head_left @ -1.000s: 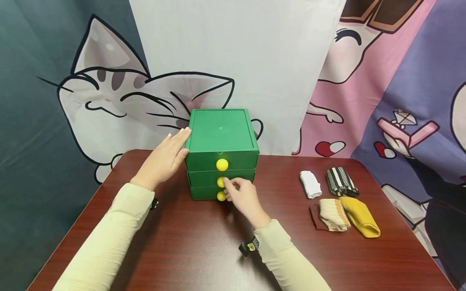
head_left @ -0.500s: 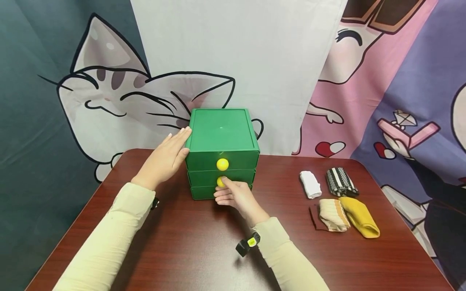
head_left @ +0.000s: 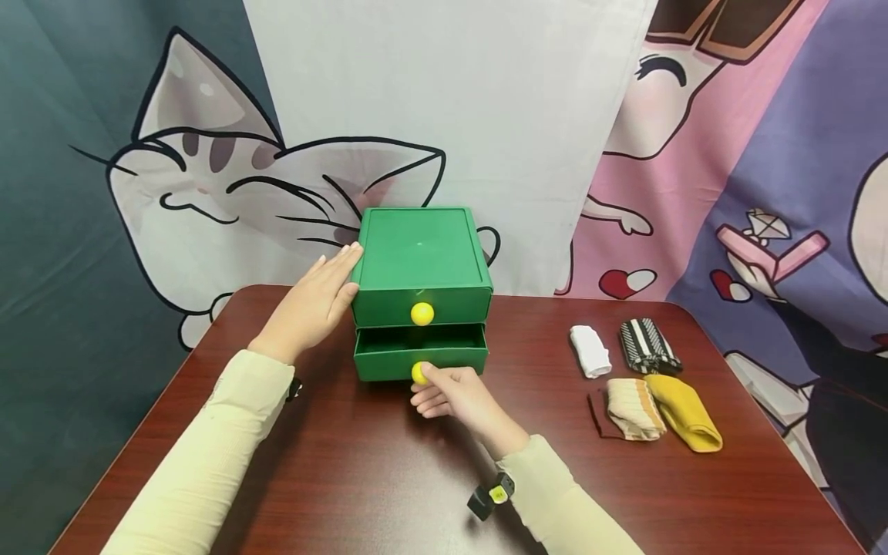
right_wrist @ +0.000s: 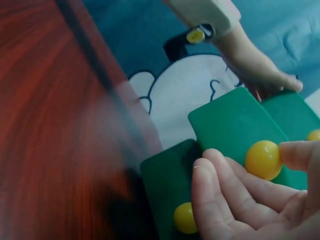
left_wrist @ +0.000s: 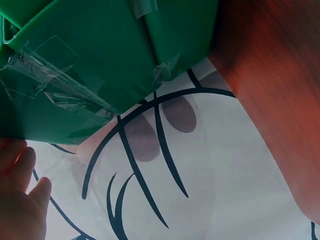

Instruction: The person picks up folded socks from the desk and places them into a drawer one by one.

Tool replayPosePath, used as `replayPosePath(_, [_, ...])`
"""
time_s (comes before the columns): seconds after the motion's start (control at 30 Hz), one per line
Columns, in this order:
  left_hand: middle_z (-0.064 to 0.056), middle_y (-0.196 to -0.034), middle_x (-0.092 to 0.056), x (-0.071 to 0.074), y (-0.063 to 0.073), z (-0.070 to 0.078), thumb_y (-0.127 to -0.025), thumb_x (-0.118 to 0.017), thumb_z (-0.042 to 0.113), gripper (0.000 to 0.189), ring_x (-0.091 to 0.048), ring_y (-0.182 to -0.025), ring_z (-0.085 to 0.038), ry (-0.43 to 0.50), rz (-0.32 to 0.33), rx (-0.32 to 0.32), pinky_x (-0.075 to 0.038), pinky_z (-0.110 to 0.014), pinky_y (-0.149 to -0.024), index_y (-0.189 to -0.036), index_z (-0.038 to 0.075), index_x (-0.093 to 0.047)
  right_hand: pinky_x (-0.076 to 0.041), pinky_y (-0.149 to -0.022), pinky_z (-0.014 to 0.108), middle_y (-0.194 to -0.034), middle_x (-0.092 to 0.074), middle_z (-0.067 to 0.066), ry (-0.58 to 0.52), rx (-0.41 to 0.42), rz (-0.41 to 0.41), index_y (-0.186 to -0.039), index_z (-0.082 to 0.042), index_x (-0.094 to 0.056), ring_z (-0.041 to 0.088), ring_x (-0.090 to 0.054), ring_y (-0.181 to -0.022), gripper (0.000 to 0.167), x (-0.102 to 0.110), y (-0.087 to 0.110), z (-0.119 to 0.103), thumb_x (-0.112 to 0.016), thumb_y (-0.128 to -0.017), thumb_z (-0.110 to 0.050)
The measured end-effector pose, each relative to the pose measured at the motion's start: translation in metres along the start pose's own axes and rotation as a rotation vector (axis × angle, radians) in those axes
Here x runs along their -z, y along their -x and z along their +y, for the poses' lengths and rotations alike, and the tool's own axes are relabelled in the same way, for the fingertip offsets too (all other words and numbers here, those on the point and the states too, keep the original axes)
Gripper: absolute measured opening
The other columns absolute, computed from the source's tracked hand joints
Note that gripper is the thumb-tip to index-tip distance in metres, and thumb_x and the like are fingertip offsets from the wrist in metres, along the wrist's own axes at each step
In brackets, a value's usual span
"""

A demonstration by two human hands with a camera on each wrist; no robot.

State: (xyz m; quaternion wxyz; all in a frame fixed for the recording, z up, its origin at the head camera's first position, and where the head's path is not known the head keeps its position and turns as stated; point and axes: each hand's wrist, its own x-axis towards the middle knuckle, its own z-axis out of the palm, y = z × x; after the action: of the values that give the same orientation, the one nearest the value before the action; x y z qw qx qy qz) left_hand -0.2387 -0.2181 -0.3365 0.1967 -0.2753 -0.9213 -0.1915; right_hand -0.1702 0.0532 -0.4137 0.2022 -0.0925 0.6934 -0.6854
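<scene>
Pinching the yellow knob (right_wrist: pixel 263 160) betw. thumb & forefinger, the R hand (head_left: pixel 458 397) leaves its other fingers loosely bent, gripping nothing. Right behind those fingertips is the middle drawer (head_left: pixel 385 365), part-way out of the chest (head_left: pixel 419 247), a dark strip of its inside showing past the knob. Step in hand looks like drawing that drawer out. Best done w/ a straight, level pull toward the body; knob's round & prob. slick, so thumb & forefinger should press from opposite sides, no twist, or the drawer may skew & jam.

Just below the R fingers: bottom drawer (right_wrist: pixel 167 185) w/ its bottom knob (right_wrist: pixel 186 218). Loose fingertips come v. close; can't tell if they touch, but worth lifting clear so they don't snag. Above them, the top drawer (head_left: pixel 381 308) is in, its top knob (head_left: pixel 422 314) best left alone.

Farther back, left of the R fingers, the L hand (head_left: pixel 305 312) lies flat on the chest's side, fingers straight, grasping nothing. Prob. bracing; firm, even pressure should stop the chest from swivelling or sliding. Tape (left_wrist: pixel 65 82) on that side may lift if rubbed.

Well off to the right of the R fingers: cream cloth (head_left: pixel 634 410), yellow cloth (head_left: pixel 685 412), white cloth (head_left: pixel 590 351), striped cloth (head_left: pixel 649 346), safely out of the drawer's path.
</scene>
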Motion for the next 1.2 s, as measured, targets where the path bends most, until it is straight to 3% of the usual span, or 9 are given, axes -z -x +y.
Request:
replayPosePath(0.4, [-0.015, -0.162, -0.034, 0.001, 0.001, 0.001, -0.112, -0.036, 0.035, 0.058, -0.03, -0.15, -0.032, 0.005, 0.002, -0.007, -0.018, -0.052, -0.124, -0.158, 0.0, -0.032, -0.062, -0.07, 0.033, -0.084, -0.074, 0.019, 0.119, 0.013, -0.139, -0.103, 0.017, -0.07, 0.027, -0.072, -0.075, 0.048, -0.005, 0.043, -0.004, -0.055, -0.106, -0.029])
replayPosePath(0.57, [-0.015, -0.162, -0.034, 0.001, 0.001, 0.001, -0.112, -0.036, 0.035, 0.058, -0.03, -0.151, -0.031, 0.008, -0.001, -0.007, -0.017, -0.051, -0.125, -0.158, 0.0, -0.031, -0.062, -0.068, 0.032, -0.083, -0.074, 0.018, 0.154, 0.007, -0.176, -0.101, 0.015, -0.071, 0.026, -0.071, -0.074, 0.048, -0.006, 0.055, -0.001, -0.055, -0.106, -0.03])
replayPosePath(0.87, [-0.014, -0.163, -0.033, 0.001, 0.0, 0.002, -0.112, -0.036, 0.035, 0.058, -0.029, -0.151, -0.03, 0.008, -0.003, -0.002, -0.017, -0.051, -0.125, -0.158, 0.001, -0.031, -0.061, -0.065, 0.029, -0.08, -0.073, 0.015, 0.218, 0.013, -0.21, -0.098, 0.012, -0.071, 0.034, -0.071, -0.074, 0.047, -0.009, 0.07, 0.0, -0.053, -0.106, -0.031])
replayPosePath(1.2, [-0.014, -0.163, -0.033, 0.001, 0.001, 0.001, -0.112, -0.035, 0.037, 0.059, -0.029, -0.151, -0.031, 0.008, -0.011, 0.004, -0.016, -0.049, -0.125, -0.158, 0.001, -0.031, -0.06, -0.062, 0.027, -0.078, -0.072, 0.012, 0.234, 0.021, -0.224, -0.093, 0.01, -0.071, 0.031, -0.07, -0.071, 0.046, -0.01, 0.075, 0.0, -0.052, -0.106, -0.029])
